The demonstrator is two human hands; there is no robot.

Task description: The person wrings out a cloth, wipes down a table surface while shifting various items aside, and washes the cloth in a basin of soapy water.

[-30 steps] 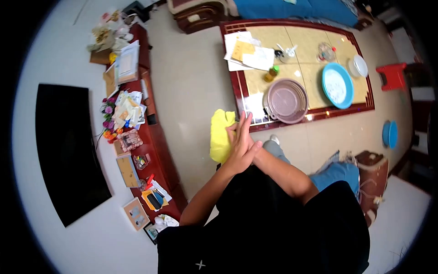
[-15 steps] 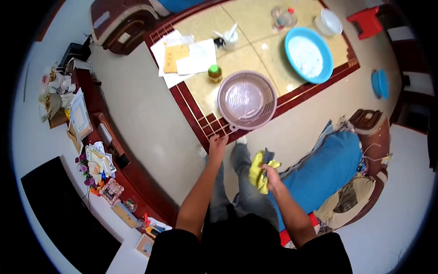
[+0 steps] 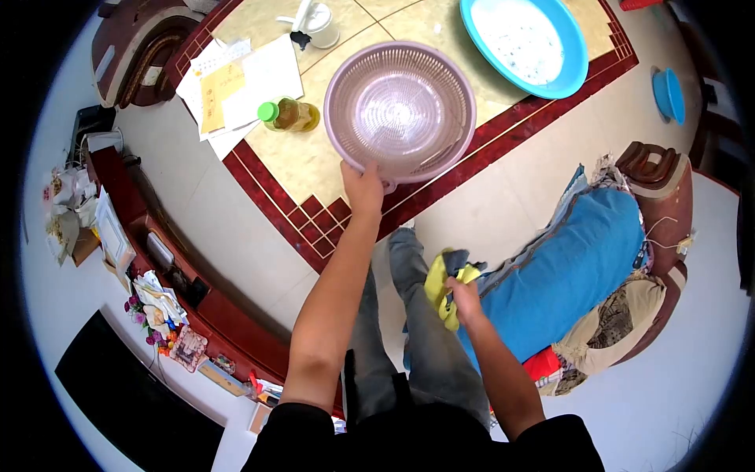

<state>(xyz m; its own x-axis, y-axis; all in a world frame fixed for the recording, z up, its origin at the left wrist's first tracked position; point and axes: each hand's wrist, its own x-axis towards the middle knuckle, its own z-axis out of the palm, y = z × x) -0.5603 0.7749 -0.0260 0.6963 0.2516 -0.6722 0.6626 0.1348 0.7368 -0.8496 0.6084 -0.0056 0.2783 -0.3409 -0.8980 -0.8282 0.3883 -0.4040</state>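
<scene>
The person's left grip [image 3: 362, 189] closes on the near rim of a mauve slotted plastic basket [image 3: 399, 114], just beside its small loop handle. The basket lies at the dark-red border of the tiled surface [image 3: 277, 161]. The right grip [image 3: 465, 300], well apart from it, clutches a yellow-and-grey cloth [image 3: 437, 289] in front of the person's right leg. Left of the basket are a green-capped bottle [image 3: 296, 116] and papers [image 3: 263, 79]; to its right sits a blue basin [image 3: 579, 59].

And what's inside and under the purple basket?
Inside the purple basket, only its bare bottom and slotted sides show. It's on the table; whatever is right beneath is covered.
</scene>
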